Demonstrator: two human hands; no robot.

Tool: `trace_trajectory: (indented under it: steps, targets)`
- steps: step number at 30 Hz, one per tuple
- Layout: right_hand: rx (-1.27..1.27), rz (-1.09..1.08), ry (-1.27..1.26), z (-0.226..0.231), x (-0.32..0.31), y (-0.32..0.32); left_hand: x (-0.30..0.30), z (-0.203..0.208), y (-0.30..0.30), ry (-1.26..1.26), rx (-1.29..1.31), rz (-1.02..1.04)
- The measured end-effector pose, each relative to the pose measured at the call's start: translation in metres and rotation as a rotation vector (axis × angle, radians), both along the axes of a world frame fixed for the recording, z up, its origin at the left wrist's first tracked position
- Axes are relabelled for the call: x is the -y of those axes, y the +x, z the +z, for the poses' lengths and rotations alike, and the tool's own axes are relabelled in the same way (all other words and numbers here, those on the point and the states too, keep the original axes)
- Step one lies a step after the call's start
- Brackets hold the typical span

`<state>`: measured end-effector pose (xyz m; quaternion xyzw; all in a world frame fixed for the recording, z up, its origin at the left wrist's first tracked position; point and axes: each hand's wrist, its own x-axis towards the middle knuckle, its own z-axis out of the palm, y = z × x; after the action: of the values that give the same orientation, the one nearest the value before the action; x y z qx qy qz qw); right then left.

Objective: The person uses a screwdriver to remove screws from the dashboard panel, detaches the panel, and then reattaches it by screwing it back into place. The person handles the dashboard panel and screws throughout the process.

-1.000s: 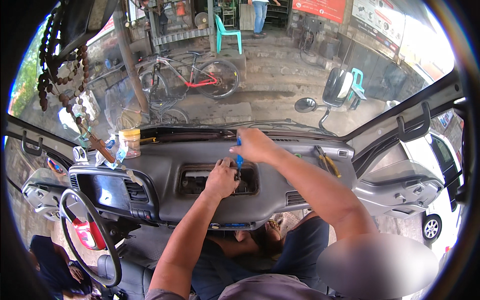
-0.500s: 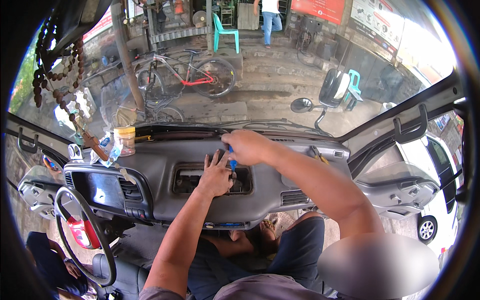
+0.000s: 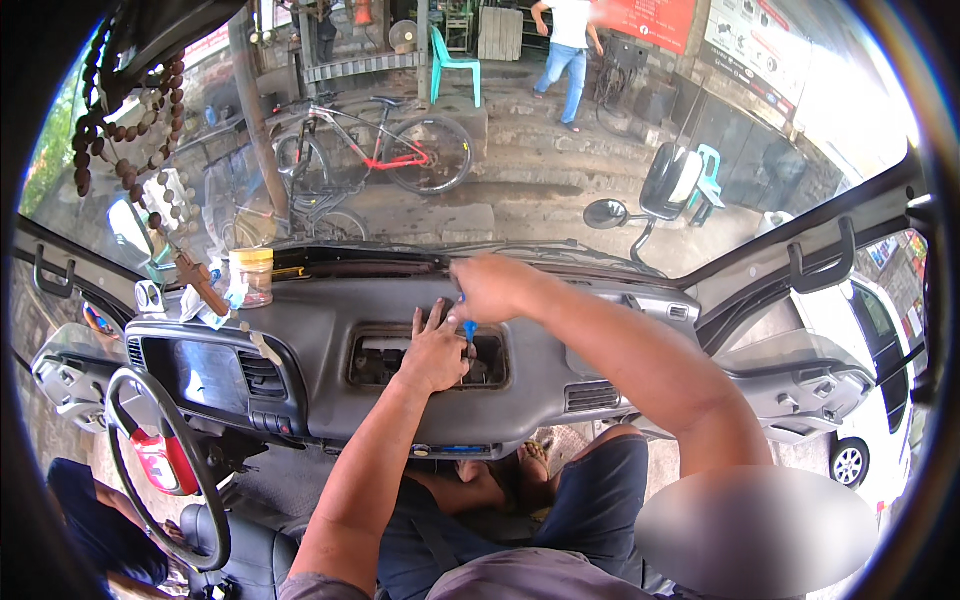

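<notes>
A screwdriver with a blue handle [image 3: 469, 328] points down into a rectangular opening [image 3: 380, 352] in the grey dashboard [image 3: 560, 350]. My right hand [image 3: 492, 288] is closed around the top of that handle. My left hand [image 3: 434, 352] lies over the right part of the opening, with its fingers spread onto the dashboard above. Its thumb side is close to the screwdriver's lower end. The screwdriver's tip and what it touches are hidden by my left hand and the dark recess.
A steering wheel [image 3: 222, 510] and a screen [image 3: 210, 375] are at the left, with another person [image 3: 85, 525] beyond the wheel. A yellow-lidded jar [image 3: 252, 278] stands on the dashboard near a hanging wooden cross [image 3: 203, 285]. Through the windshield, a bicycle [image 3: 430, 158] and a walking person [image 3: 568, 55] appear.
Both hands stay at the opening; my right hand has turned slightly around the screwdriver, covering more of its handle. Outside, the walking person has moved to the right. The hanging cross has swung right.
</notes>
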<state>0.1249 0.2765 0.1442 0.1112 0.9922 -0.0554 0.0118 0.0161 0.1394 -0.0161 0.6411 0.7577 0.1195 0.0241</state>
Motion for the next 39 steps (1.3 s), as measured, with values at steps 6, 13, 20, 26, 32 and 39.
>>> trace_trajectory:
  steps: [6, 13, 20, 26, 32, 39]
  targets:
    - [0.075, -0.045, 0.06, 0.001, -0.003, -0.005, -0.002, 0.001, 0.001, -0.023, -0.016, -0.001]
    - [-0.034, 0.056, -0.201, 0.001, -0.006, -0.001, 0.001, -0.002, -0.003, 0.045, -0.012, -0.017]
    - [-0.186, -0.126, -0.182, -0.018, -0.002, 0.011, 0.001, 0.005, 0.004, -0.045, -0.066, 0.0]
    - [-0.051, -0.047, -0.082, -0.006, -0.006, 0.019, -0.001, 0.01, 0.008, -0.107, -0.067, 0.002]
    - [-0.081, 0.093, -0.11, -0.007, -0.002, 0.007, -0.003, 0.003, 0.006, -0.059, -0.055, 0.002]
    - [0.056, -0.063, -0.048, 0.0, -0.002, 0.001, -0.002, -0.002, 0.002, -0.016, -0.036, -0.016]
